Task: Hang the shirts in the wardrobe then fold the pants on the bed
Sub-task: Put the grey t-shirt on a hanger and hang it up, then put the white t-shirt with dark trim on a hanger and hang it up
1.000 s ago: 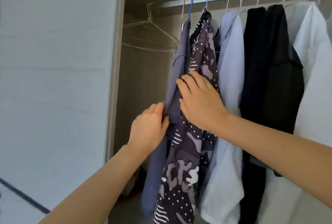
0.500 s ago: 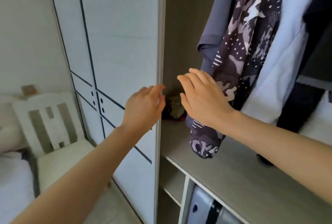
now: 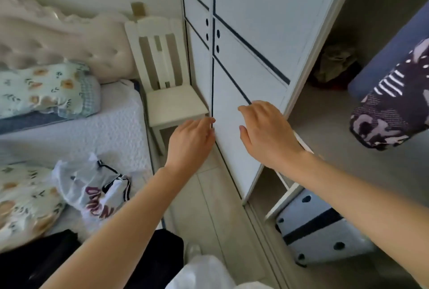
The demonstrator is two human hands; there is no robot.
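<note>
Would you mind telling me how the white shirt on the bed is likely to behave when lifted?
The white shirt lies crumpled in soft folds, so it will probably flop and drape rather than hold shape. The fabric looks thin, so it is likely light. Gripped at one spot, it may hang unevenly.

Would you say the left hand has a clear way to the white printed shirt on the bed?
Probably yes: the left hand is empty and nothing stands between it and the shirt.

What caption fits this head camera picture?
Empty left hand and right hand hover by the white wardrobe door; a white printed shirt lies on the white bed.
</note>
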